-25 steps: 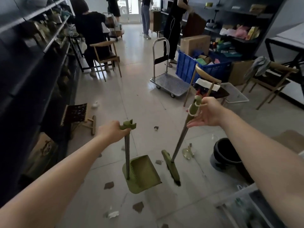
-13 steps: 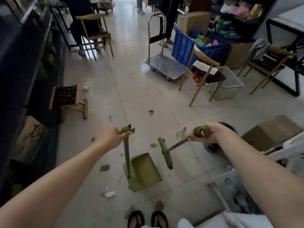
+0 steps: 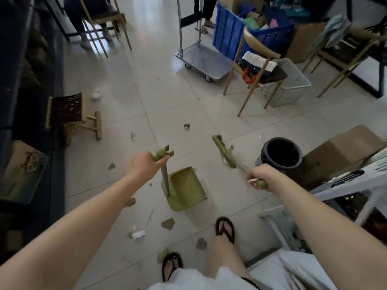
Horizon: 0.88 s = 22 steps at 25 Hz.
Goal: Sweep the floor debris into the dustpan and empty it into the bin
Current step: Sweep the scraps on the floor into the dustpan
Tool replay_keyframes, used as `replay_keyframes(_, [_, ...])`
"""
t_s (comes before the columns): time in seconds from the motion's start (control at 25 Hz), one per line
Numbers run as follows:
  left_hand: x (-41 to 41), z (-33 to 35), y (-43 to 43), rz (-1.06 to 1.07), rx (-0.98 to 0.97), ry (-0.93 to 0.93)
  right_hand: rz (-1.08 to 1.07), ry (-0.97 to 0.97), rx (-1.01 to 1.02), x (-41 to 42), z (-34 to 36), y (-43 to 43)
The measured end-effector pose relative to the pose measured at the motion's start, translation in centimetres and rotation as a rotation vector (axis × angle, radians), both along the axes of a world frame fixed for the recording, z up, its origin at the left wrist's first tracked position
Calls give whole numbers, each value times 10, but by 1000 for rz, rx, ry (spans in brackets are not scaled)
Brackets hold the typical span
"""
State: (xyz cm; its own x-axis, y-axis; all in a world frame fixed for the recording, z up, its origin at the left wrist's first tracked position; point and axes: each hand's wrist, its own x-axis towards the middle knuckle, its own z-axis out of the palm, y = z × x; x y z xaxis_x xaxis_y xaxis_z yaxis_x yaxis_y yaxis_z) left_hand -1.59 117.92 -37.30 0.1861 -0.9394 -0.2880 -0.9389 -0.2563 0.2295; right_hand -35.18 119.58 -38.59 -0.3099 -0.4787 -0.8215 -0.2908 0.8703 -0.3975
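Note:
My left hand [image 3: 142, 164] grips the top of the grey upright handle of a green dustpan [image 3: 184, 188], which rests on the tiled floor in front of my feet. My right hand [image 3: 260, 176] grips the end of a green broom [image 3: 223, 150]. The broom head lies on the floor to the right of the pan, reaching forward beside crumpled clear plastic. A black round bin [image 3: 280, 152] stands open just right of the broom head. Brown scraps [image 3: 168, 223] and white paper [image 3: 138, 234] lie scattered around the pan.
A low folding stool [image 3: 69, 114] stands at the left by dark shelves. Ahead are a wooden chair [image 3: 257, 65], a flat trolley [image 3: 204, 59], a blue crate [image 3: 234, 34] and a clear plastic basket [image 3: 293, 84]. A cardboard box [image 3: 343, 147] and a white rack [image 3: 335, 185] crowd the right.
The view has tilted down, so my feet show. My right hand dropped low and pulled back; the broom head moved away from the pan toward the bin. The dustpan has stayed put.

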Motion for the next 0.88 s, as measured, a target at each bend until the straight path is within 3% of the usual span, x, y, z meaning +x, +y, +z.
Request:
replay_keyframes(0.32, [-85, -25, -74, 54, -23, -63, 396, 337, 9, -109, -32, -142])
replay_keyframes(0.6, [-128, -54, -95, 61, 40, -159, 295, 130, 172, -187, -70, -228])
replay_keyframes(0.76, [-140, -67, -98, 16, 89, -170, 301, 88, 368, -190, -92, -223])
replay_keyframes(0.88, [-137, -67, -97, -13, 112, -180, 344, 68, 384, -169, -98, -204])
